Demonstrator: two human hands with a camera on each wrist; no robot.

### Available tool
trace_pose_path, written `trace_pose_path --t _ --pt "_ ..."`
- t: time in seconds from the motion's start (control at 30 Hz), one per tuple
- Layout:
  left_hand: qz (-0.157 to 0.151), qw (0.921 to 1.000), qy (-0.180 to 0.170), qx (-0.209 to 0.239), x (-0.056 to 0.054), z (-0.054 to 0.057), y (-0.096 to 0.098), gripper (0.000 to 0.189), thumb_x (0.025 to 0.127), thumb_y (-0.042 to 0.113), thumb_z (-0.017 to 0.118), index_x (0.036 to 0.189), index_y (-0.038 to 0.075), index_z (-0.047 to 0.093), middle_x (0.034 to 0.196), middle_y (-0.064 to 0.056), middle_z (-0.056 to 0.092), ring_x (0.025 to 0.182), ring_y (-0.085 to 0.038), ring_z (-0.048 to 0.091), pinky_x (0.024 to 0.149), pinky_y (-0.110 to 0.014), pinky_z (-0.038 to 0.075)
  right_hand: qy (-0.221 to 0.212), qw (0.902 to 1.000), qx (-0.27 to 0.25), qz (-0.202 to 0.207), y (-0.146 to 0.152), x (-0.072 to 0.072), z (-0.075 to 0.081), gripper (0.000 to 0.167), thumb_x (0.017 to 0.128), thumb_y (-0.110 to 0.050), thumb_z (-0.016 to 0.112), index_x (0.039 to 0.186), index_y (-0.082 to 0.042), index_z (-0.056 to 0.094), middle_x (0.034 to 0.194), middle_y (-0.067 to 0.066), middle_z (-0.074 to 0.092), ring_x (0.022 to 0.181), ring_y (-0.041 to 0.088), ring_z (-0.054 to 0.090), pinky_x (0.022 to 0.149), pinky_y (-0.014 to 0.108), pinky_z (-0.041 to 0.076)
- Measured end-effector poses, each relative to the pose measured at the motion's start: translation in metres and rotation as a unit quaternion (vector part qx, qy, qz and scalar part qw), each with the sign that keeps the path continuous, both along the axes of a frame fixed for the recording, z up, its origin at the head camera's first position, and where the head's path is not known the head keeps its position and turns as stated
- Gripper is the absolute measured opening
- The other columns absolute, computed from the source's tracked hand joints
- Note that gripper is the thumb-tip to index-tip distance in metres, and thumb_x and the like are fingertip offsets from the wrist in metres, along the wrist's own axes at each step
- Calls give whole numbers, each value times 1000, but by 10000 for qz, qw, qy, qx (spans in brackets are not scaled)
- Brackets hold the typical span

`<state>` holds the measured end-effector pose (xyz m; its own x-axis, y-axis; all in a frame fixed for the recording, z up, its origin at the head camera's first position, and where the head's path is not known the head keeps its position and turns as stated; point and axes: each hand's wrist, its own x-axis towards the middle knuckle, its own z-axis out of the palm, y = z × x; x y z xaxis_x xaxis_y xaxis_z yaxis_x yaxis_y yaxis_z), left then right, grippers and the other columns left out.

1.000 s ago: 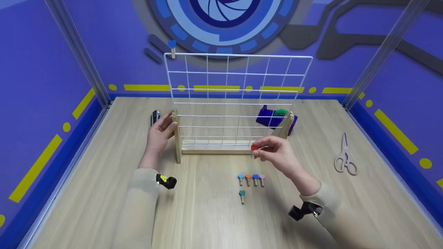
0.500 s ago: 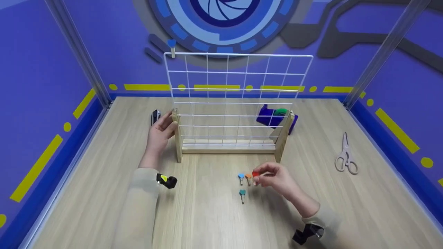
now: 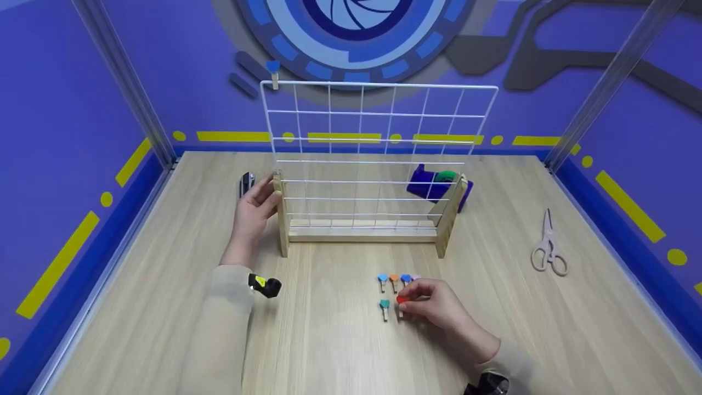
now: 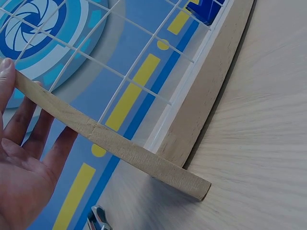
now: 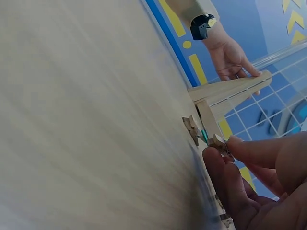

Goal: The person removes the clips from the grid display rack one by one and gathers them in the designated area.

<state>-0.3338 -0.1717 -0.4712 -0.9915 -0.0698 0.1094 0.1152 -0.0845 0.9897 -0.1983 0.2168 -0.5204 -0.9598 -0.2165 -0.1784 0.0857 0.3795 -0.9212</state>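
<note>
My left hand [image 3: 253,213] holds the left wooden upright [image 3: 282,219] of a stand bearing a white wire grid [image 3: 373,115]. In the left wrist view, the thumb lies on one side of that upright and the fingers on the other. Between thumb and fingers, my right hand [image 3: 439,304] pinches a small clothespin with a red heart [image 3: 401,300], low over the table. Just left of it lies a clothespin with a teal heart [image 3: 384,304]. Behind these is a row of heart clothespins: light blue [image 3: 382,280], orange [image 3: 394,280], dark blue [image 3: 406,278], and a pink one partly hidden by my fingers.
A blue-heart clothespin [image 3: 273,68] stands clipped on the grid's top left corner. Behind the grid sits a purple tape dispenser [image 3: 425,184] with green tape. Scissors [image 3: 548,249] lie at the right. A dark and silver object [image 3: 247,182] is behind my left hand.
My right hand has brought the red-heart clothespin from the grid's lower right toward me, past the row, to beside the teal one. My left hand stays on the upright.
</note>
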Motion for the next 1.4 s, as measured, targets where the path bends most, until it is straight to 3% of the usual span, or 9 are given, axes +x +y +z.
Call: trace_pose_path --t 0.4,0.73,1.13,1.4 --pt "7 10000 70 -29 -1 0 0 57 101 15 65 155 16 47 152 -12 56 129 -11 60 103 -27 55 -44 9999 71 121 -6 -1 -5 18 86 4 78 103 4 73 93 11 75 72 12 69 65 28 63" --pt "28 9999 54 -107 0 0 0 56 102 15 64 155 17 48 153 -12 56 135 -18 57 105 -29 54 -62 9995 261 194 -5 -5 -9 16 86 2 79 100 3 75 85 5 74 66 10 68 60 25 61" --pt "-41 9998 211 41 -1 -1 1 55 102 9 62 155 13 46 153 -15 55 119 -1 63 96 -22 57 216 9986 404 244 -6 -1 -6 25 84 -2 83 106 3 75 82 6 71 62 11 66 55 22 56" --pt "-22 9999 135 -75 0 0 0 56 102 15 64 155 16 46 152 -14 55 129 -14 60 102 -27 55 337 9971 674 -82 -3 1 5 26 83 -1 82 108 -1 74 90 7 70 73 12 65 57 21 53"
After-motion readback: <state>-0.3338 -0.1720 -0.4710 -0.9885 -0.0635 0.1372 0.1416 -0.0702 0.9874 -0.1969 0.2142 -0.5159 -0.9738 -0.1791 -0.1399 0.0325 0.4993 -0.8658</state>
